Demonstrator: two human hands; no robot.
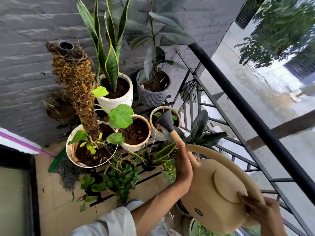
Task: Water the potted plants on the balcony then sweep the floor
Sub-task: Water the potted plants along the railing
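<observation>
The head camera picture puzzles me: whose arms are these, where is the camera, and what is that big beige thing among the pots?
No machine here: a person wears a wide-angle camera on the head, looking down at their own hands. The beige plastic watering can is tipped forward; its grey sprinkler head hangs over a small cream pot on a black slatted plant stand. The left hand grips the spout near its base; the right hand holds the can's rear end by the handle. Around stand a white pot with a snake plant and a mossy brown pole. A black railing edges the balcony.
</observation>
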